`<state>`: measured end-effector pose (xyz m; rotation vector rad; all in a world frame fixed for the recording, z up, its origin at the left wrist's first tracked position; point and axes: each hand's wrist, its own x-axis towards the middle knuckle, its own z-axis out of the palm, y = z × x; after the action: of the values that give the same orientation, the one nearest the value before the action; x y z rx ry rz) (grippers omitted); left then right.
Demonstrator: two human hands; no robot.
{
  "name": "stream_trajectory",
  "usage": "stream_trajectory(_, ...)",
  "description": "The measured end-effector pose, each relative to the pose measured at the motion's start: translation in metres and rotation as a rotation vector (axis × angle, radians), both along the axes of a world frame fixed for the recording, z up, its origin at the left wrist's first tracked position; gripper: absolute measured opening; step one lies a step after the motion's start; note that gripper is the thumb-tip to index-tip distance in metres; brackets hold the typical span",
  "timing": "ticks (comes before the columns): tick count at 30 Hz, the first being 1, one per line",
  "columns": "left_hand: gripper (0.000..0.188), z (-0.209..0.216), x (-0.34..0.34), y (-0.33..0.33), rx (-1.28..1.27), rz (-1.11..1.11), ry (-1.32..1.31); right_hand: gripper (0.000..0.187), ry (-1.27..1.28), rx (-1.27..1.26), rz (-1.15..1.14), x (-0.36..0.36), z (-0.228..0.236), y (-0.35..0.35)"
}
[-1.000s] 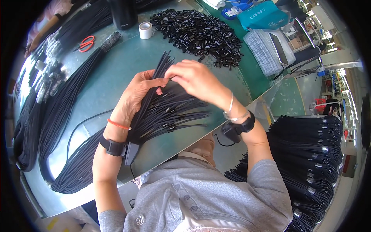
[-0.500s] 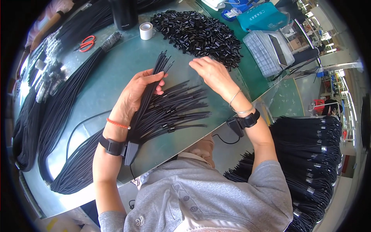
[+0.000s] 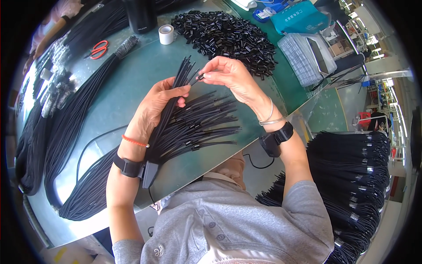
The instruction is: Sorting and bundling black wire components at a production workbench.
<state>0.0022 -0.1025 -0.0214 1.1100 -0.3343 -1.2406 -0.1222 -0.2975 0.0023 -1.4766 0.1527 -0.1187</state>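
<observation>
My left hand (image 3: 163, 96) is closed round a bundle of thin black cables (image 3: 181, 72), their ends sticking up past the thumb. At the tip of one cable that leans out to the right, my right hand (image 3: 227, 78) pinches a small black sleeve (image 3: 200, 76) between thumb and fingertips. Below the hands, more cables (image 3: 206, 116) from the same hank fan out over the table, several with small black sleeves on them. Beyond the right hand lies a heap of short black sleeves (image 3: 228, 37).
A white tape roll (image 3: 166, 35) and a dark cylinder (image 3: 140, 17) stand at the back. Orange-handled scissors (image 3: 99, 49) lie left, near long cable hanks (image 3: 74, 110). A clear compartment box (image 3: 303, 57) and teal bag (image 3: 301, 18) sit back right. Finished-looking bundles (image 3: 351, 176) hang at right.
My right hand has moved left from near the heap to the cable ends, bringing a small black sleeve to one of them. My left hand keeps its grip.
</observation>
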Motion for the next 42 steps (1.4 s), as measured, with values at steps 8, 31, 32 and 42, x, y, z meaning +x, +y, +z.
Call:
stream_trajectory(8,0.012,0.006,-0.009,-0.001,-0.039,0.049,0.085,0.009,-0.304,-1.525,0.098,-0.013,0.008,0.055)
stream_trajectory(31,0.015,0.002,-0.004,-0.001,0.031,0.007,-0.037,0.021,0.015,-1.177,-0.173,-0.004,-0.022,-0.035)
stream_trajectory(32,0.015,0.002,-0.005,-0.001,0.037,0.007,-0.033,0.019,0.044,-0.844,-0.194,-0.002,-0.017,-0.030)
stream_trajectory(42,0.015,0.002,-0.004,0.000,0.030,0.021,-0.045,0.011,0.067,-0.005,-0.069,0.003,0.009,-0.005)
